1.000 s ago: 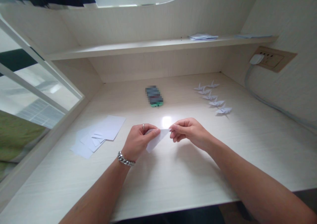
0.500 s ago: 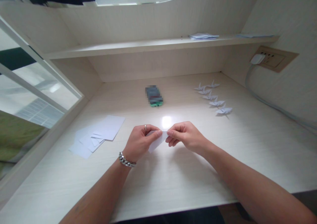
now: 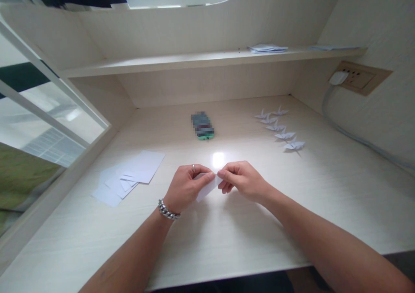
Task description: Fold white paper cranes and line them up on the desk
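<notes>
Between my two hands, just above the desk, is a small folded piece of white paper (image 3: 206, 191). My left hand (image 3: 186, 187) pinches it between thumb and fingers, covering its left part. At the paper's upper right corner, the thumb and fingertips of my right hand (image 3: 244, 179) are pinched together on it. Left of my hands lies a loose spread of white paper sheets (image 3: 142, 167). Several folded paper cranes (image 3: 294, 145) stand in a slanting group at the right rear of the desk.
A blurred dark object with a green end (image 3: 202, 125) lies behind my hands. Papers (image 3: 267, 48) rest on the shelf (image 3: 181, 63) along the back. On the right wall, a plug with a grey cable (image 3: 353, 136) sits in a socket panel (image 3: 366, 78).
Both hands stay pinched on the paper, and their fingertips have come slightly closer together. The view has shifted very slightly.
</notes>
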### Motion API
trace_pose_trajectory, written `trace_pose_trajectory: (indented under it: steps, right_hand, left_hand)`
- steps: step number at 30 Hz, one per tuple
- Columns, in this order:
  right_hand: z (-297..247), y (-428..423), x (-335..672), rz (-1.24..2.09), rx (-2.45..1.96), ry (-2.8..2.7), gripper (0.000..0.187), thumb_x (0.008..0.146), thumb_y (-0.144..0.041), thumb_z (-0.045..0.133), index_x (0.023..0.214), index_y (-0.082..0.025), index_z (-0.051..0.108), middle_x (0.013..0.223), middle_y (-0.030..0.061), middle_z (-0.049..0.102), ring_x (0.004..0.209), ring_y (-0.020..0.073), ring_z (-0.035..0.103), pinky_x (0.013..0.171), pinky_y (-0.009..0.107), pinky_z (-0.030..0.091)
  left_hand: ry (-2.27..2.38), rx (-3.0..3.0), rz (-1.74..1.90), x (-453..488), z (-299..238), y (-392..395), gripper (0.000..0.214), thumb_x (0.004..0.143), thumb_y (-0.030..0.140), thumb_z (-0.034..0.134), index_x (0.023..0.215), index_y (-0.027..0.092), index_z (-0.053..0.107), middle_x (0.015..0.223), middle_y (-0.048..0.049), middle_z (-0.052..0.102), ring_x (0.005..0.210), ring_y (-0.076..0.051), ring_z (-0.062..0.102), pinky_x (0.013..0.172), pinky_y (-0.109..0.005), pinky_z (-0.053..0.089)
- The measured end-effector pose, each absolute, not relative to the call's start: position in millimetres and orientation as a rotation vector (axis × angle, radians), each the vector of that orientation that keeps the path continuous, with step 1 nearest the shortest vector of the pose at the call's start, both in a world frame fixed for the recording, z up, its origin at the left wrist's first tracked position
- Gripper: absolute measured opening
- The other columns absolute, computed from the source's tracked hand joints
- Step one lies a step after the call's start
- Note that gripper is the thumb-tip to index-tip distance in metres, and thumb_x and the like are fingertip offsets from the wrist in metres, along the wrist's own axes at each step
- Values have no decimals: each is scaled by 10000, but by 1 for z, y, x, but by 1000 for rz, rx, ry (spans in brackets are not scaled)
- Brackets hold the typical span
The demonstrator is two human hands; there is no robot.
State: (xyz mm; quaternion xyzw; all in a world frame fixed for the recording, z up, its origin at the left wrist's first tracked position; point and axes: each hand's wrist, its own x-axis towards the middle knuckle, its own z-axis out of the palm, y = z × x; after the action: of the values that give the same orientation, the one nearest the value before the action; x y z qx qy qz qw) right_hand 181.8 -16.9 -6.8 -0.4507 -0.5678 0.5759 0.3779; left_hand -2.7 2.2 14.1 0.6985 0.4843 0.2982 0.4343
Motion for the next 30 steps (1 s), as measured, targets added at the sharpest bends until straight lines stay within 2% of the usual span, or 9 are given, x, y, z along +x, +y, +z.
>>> trace_pose_trajectory:
  steps: [6,9,12,18,26,30]
  right_hand:
    - [-4,-18,186,1303,-1153,-1636,299,820,-436,619,754,-147,662,677,49,666,636,149,624,584,259,475]
    - [-4,-16,187,1340,-1106,-1592,246,798,-390,650,747,-149,650,652,28,642,620,136,602,592,255,462]
    - [-5,-15,187,1428,-1067,-1483,225,787,-364,655,738,-145,636,622,16,624,601,131,598,599,259,467]
    - [-10,-13,184,1390,-1137,-1598,206,812,-335,607,744,-144,641,611,7,595,564,121,571,545,244,429]
    - [-8,-12,184,1503,-1065,-1430,215,750,-340,642,687,-136,618,582,-3,564,527,108,538,529,246,421]
    - [-10,-11,186,1459,-1086,-1428,204,756,-329,641,705,-131,635,589,8,585,535,114,544,534,250,420]
  left_hand:
    - [1188,1812,717,-3,14,1,242,766,381,653,708,160,732,645,-38,687,561,-128,555,486,-211,382]
    - [1169,1726,721,-3,12,2,255,752,400,668,711,157,735,624,-36,675,541,-125,537,473,-213,370]
    - [1158,1562,765,-3,10,4,265,723,405,694,697,142,714,602,-30,651,519,-117,513,464,-213,366]
    - [1177,1525,757,-2,9,4,246,690,372,719,646,131,693,563,-15,609,499,-97,474,457,-208,347]
    - [1203,1409,781,-2,7,6,383,687,482,721,583,124,631,524,10,540,470,-76,420,427,-205,282]
    - [1158,1306,976,-8,7,11,366,701,472,721,604,136,612,561,14,556,514,-87,465,473,-209,351]
